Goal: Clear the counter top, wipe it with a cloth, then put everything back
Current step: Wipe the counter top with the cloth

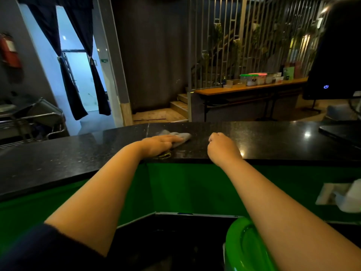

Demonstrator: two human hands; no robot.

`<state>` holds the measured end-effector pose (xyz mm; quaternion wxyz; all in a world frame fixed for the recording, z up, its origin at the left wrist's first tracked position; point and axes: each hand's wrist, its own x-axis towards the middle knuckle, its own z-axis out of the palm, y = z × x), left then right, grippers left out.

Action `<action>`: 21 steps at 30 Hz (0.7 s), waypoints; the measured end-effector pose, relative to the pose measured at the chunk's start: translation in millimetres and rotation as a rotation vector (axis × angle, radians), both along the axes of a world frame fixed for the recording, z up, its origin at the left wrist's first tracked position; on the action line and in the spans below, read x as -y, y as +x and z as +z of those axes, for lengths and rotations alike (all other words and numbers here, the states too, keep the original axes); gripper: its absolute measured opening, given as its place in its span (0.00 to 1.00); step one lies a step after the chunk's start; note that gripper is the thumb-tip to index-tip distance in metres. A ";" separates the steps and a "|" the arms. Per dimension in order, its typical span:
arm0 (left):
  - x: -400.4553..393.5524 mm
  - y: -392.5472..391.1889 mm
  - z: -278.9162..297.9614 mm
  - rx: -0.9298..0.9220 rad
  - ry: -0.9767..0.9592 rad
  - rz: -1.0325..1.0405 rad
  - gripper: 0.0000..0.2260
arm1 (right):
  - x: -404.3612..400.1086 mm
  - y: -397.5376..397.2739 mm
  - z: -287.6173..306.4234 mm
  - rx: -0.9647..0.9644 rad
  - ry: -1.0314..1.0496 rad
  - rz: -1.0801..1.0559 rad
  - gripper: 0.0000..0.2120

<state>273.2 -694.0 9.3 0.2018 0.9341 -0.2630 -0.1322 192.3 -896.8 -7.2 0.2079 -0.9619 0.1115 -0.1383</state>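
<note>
**A:** Two hands up on the counter top (263, 139), both bare forearms reaching in from the bottom of the view. The left hand (159, 143) lies flat with straight fingers pressed down on a grey cloth (180, 136) — the cloth pokes out past the fingertips toward 1 o'clock, and a bit of yellowish trim shows under the wrist at the near edge.

**B:** And the right one?

**A:** The right hand (222, 146) sits just to the 3 o'clock side of the cloth, apart from it, fingers curled under into a loose fist. Nothing visible in it, knuckles resting on the black stone near the front edge.

**B:** What's around them?

**A:** The counter is dark speckled stone, glossy, with light glints on it. Below it at 6 o'clock is a green front panel (185, 184), and a green plastic tub (242, 249) at about 5 o'clock under the right forearm. Far right at 3 o'clock there's a black monitor (336, 55) with a small blue power light, its base on the counter. Beyond the counter at 1 o'clock — a long wooden table (250, 88) with containers on it, too small to tell what. At 10 o'clock, dark curtains (78, 75) tied back at a bright doorway, and a red fire extinguisher (9, 49) on the wall at 9.
</note>
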 end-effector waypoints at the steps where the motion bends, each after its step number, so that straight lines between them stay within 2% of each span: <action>1: -9.8 5.0 -1.7 0.086 0.066 0.073 0.19 | -1.6 -5.0 -3.0 -0.010 -0.046 0.035 0.17; 4: -25.8 20.8 -9.8 0.262 0.240 0.215 0.23 | -1.6 -18.9 -7.9 -0.093 -0.189 0.152 0.29; 7: -23.1 22.3 -10.6 0.286 0.302 0.232 0.24 | 3.3 -23.1 -4.7 -0.191 -0.285 0.225 0.41; 9: -19.9 10.6 -9.5 0.287 0.305 0.208 0.22 | 1.6 -24.8 -5.9 -0.189 -0.360 0.235 0.46; 14: -0.8 -45.6 -5.7 0.334 0.151 0.108 0.20 | -5.4 -25.4 -8.5 -0.117 -0.392 0.191 0.47; 16: 5.0 -67.7 -8.9 0.360 0.025 0.062 0.21 | -4.3 -25.8 -9.2 -0.120 -0.399 0.191 0.46; 21: -21.2 -79.1 5.5 0.242 -0.163 0.048 0.20 | 9.8 -33.6 4.5 -0.236 -0.342 0.265 0.47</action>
